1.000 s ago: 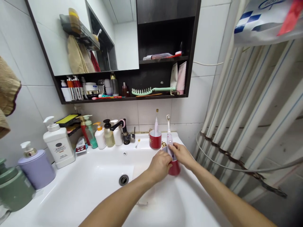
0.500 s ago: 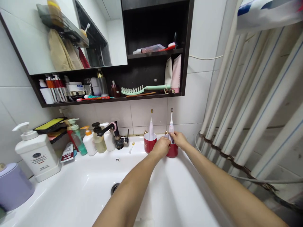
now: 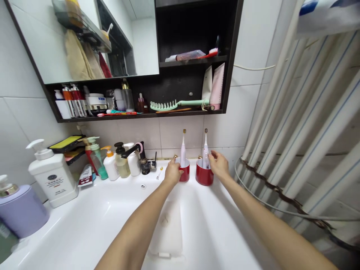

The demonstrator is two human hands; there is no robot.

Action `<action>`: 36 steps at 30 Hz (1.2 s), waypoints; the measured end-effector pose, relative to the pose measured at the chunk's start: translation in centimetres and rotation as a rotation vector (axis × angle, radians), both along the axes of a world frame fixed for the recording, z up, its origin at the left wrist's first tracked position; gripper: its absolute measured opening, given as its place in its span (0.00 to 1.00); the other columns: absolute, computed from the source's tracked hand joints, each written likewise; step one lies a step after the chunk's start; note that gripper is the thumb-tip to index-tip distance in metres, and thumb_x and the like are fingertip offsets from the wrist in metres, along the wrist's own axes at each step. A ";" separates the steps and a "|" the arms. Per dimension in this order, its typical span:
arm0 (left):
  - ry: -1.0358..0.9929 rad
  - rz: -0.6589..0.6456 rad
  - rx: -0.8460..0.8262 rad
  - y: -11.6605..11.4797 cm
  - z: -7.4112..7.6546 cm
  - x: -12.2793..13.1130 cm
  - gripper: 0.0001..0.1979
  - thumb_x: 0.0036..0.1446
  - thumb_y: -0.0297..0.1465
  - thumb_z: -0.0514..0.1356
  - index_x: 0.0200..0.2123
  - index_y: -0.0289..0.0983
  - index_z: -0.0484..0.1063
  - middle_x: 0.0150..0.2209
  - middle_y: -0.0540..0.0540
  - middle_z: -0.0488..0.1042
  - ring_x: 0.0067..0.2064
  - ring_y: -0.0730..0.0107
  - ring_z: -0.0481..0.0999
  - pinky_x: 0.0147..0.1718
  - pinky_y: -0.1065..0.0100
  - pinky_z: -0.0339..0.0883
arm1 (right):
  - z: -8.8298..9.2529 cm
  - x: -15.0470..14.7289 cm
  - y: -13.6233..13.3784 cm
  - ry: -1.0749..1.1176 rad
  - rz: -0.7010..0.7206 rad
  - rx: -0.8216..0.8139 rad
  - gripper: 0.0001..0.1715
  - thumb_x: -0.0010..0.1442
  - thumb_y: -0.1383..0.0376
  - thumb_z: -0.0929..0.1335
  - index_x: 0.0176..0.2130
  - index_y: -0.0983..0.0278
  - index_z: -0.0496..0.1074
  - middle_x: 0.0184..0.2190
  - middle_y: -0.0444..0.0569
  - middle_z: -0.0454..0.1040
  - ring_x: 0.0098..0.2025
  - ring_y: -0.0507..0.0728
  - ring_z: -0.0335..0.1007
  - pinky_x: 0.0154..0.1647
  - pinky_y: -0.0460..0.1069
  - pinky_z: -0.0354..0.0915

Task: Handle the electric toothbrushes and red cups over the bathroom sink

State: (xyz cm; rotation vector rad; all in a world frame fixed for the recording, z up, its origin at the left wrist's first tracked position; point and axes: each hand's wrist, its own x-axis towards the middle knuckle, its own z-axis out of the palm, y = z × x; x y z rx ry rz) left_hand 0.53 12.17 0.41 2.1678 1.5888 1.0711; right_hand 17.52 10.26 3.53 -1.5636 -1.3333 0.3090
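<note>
Curves the left hand (image 3: pixel 172 173) about the left red cup (image 3: pixel 185 175); can't tell whether clamped. Holds the right hand (image 3: pixel 220 164), grip apart, beside the right red cup (image 3: pixel 204 177), with both cups on the sink ledge (image 3: pixel 192 174). Probably light, stiff, slippery when wet; best taken below the rim.

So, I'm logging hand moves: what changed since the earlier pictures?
The right red cup moved back beside the left red cup. The right hand released the right toothbrush; the left hand shifted left to the left red cup. The left toothbrush and faucet stayed.
</note>
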 end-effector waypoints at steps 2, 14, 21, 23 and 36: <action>-0.038 -0.005 0.025 -1.1 -0.6 -0.6 0.04 0.36 0.23 0.57 0.22 0.34 0.68 0.46 0.40 0.59 0.47 0.60 0.57 0.44 0.64 0.50 | -0.2 -1.7 -1.5 0.000 0.033 0.048 0.22 0.50 0.62 0.57 0.44 0.68 0.58 0.43 0.54 0.62 0.44 0.55 0.58 0.44 0.48 0.54; -0.085 -0.076 0.050 -11.8 -5.5 -6.2 0.07 0.34 0.19 0.56 0.20 0.34 0.66 0.42 0.42 0.62 0.46 0.63 0.58 0.43 0.62 0.53 | -6.4 -10.9 -5.9 0.074 0.455 -0.164 0.15 0.43 0.62 0.61 0.31 0.68 0.67 0.26 0.49 0.71 0.28 0.53 0.66 0.28 0.45 0.61; -0.080 -0.065 -0.031 -12.7 -6.9 -6.6 0.05 0.34 0.19 0.55 0.19 0.33 0.67 0.42 0.41 0.62 0.46 0.62 0.57 0.43 0.63 0.52 | -6.1 -12.8 -7.4 0.055 0.450 -0.122 0.09 0.42 0.63 0.61 0.23 0.66 0.65 0.21 0.47 0.70 0.25 0.53 0.64 0.25 0.46 0.59; -0.088 -0.057 -0.051 -12.8 -7.2 -6.7 0.05 0.34 0.20 0.55 0.19 0.33 0.67 0.42 0.41 0.62 0.47 0.62 0.57 0.43 0.63 0.52 | -5.1 -12.9 -7.6 0.053 0.433 -0.070 0.09 0.44 0.61 0.60 0.24 0.65 0.64 0.22 0.46 0.69 0.26 0.53 0.63 0.27 0.45 0.59; -1.217 -0.145 -0.292 -12.1 -1.4 -6.8 0.13 0.42 0.36 0.53 0.30 0.33 0.65 0.30 0.42 0.70 0.32 0.68 0.69 0.34 0.65 0.61 | -3.5 -12.7 -14.1 0.020 0.600 -0.091 0.15 0.48 0.61 0.58 0.35 0.64 0.64 0.30 0.48 0.68 0.31 0.55 0.62 0.33 0.47 0.58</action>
